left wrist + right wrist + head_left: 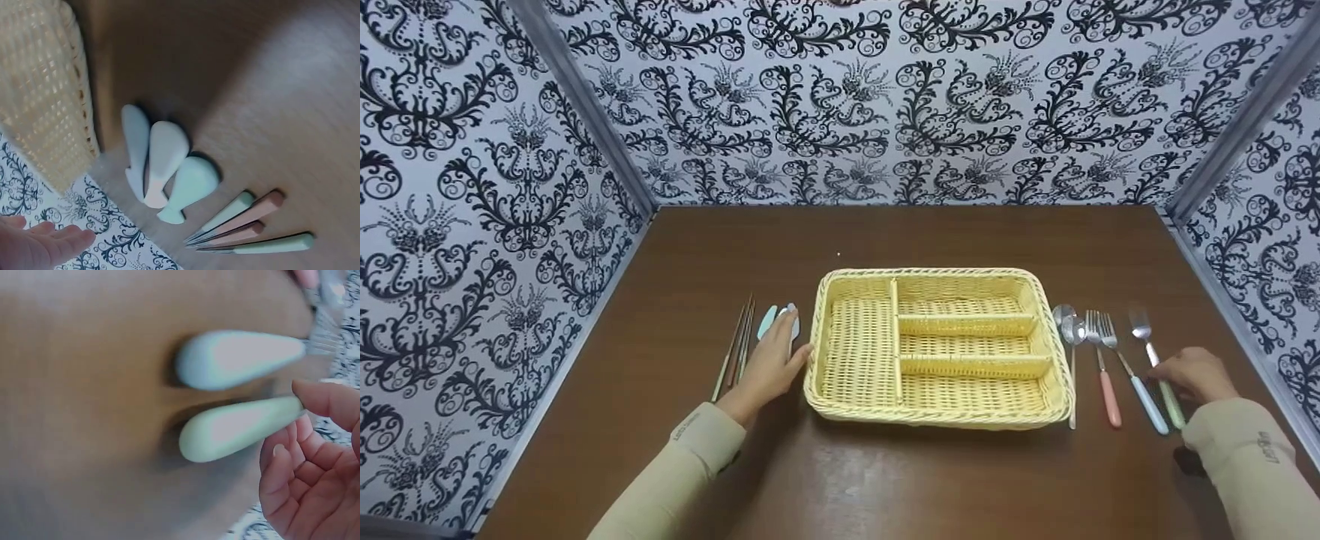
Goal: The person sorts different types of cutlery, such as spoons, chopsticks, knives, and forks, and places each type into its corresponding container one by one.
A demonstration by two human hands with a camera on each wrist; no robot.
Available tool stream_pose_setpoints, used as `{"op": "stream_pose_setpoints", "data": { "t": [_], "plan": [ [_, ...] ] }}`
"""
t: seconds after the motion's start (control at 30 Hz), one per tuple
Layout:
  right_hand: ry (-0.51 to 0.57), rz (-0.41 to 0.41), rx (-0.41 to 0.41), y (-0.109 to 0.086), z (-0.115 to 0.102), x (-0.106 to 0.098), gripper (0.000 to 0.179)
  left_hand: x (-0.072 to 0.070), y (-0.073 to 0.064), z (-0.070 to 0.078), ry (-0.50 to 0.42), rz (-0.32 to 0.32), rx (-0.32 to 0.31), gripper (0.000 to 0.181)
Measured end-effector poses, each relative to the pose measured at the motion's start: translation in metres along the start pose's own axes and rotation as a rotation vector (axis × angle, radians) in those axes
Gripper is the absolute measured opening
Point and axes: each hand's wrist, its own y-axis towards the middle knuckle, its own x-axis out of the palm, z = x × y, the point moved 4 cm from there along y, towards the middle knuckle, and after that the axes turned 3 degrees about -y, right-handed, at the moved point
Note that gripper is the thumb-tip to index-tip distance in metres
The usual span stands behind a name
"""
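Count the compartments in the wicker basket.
4. In the head view, the wicker basket has one long left compartment, plus a far right compartment, middle right compartment and near right compartment. None looks hidden.

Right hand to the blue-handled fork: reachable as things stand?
Likely yes: the blue-handled fork lies right beside the green-handled fork, with nothing seen covering its handle. The catch: the right hand pinches the green-handled fork, so it probably must let go first.
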Motion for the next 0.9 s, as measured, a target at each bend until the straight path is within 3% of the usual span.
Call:
{"op": "stream_pose_setpoints", "data": {
  "t": [0.13,0.23,0.3,0.4,0.43,0.5,0.6,0.67,0.77,0.9],
  "plan": [
    [-0.083,0.19,-0.161,-0.01,-0.028,-0.023,0.031,0.0,0.008,0.009,-0.03,0.027,-0.041,0.06],
    [-0.038,0.273,-0.227,-0.017,-0.06,-0.035,0.034,0.002,0.018,0.026,-0.069,0.069,-0.031,0.056],
    [0.072,0.282,-0.252,-0.023,-0.084,-0.037,0.036,0.005,0.024,0.042,-0.087,0.083,-0.009,0.054],
    [0.372,0.242,-0.288,-0.032,-0.121,-0.029,0.021,0.013,0.028,0.07,-0.097,0.05,0.022,0.053],
    [0.506,0.214,-0.3,-0.035,-0.132,-0.024,0.015,0.015,0.028,0.081,-0.09,0.017,0.025,0.054],
    [0.655,0.177,-0.333,-0.04,-0.155,-0.014,0.01,0.021,0.027,0.103,-0.101,-0.062,0.03,0.054],
    [0.754,0.127,-0.376,-0.046,-0.185,0.006,0.008,0.028,0.023,0.138,-0.106,-0.169,0.058,0.051],
    [0.727,0.107,-0.397,-0.05,-0.204,0.02,0.008,0.032,0.02,0.158,-0.095,-0.207,0.085,0.047],
    [0.778,0.042,-0.402,-0.056,-0.229,0.046,0.007,0.039,0.017,0.179,-0.042,-0.183,0.158,0.039],
    [0.832,-0.015,-0.367,-0.062,-0.252,0.076,0.01,0.044,0.015,0.191,0.05,-0.021,0.298,0.023]
  ]
}}
